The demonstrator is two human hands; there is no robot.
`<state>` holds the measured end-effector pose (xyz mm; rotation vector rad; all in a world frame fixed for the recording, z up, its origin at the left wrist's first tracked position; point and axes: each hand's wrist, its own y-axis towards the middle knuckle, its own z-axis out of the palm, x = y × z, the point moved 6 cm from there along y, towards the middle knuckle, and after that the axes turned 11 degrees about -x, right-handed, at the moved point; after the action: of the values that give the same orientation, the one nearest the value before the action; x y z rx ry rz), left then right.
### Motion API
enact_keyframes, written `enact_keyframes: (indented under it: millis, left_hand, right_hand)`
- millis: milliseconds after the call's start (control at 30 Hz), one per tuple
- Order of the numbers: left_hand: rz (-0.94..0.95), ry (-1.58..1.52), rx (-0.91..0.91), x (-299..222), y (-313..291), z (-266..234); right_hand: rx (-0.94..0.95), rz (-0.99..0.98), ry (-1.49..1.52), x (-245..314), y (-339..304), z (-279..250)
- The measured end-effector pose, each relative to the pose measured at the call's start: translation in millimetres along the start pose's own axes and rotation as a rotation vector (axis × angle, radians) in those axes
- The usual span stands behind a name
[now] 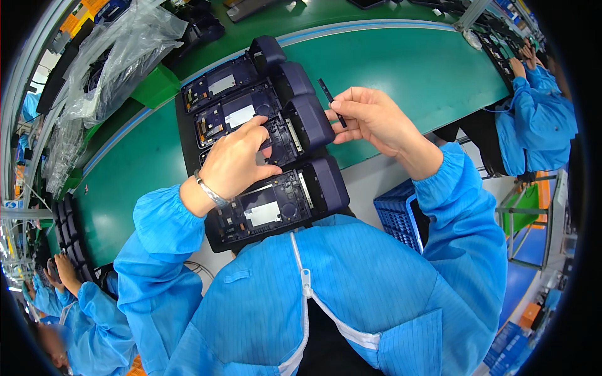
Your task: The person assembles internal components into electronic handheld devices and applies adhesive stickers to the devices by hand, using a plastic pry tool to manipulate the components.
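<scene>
Several dark handheld device housings lie open side by side on a black tray (189, 141), each with a white label and circuit parts inside. My left hand (235, 156) rests over the second housing from my body (300, 127), fingers spread and touching its inside. To the right of it, my right hand (370, 120) pinches a thin dark strip (331, 100) between thumb and fingers, held up near the rounded end of that housing. The housing nearest me (260, 210) has its inner parts in view. My left hand hides part of the second one.
A green work surface (401, 69) extends under and beyond the tray. Clear plastic bags (119, 62) and a green bin (157, 86) are at the left. A blue crate (398, 216) stands below on the right. Co-workers in blue sit at the right (539, 125) and lower left (94, 319).
</scene>
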<state>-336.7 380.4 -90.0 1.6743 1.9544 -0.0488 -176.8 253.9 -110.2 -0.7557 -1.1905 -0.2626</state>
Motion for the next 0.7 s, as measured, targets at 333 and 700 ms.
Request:
enact_keyframes:
  millis: [333,700]
  left_hand:
    - [-0.099,-0.222,0.007,11,-4,-4]
    - [-0.063,-0.317,-0.045,13,-9,-3]
  right_hand:
    - [0.087,0.214,0.135,-35,24,-4]
    - [0.187,0.267,-0.063,-38,24,29]
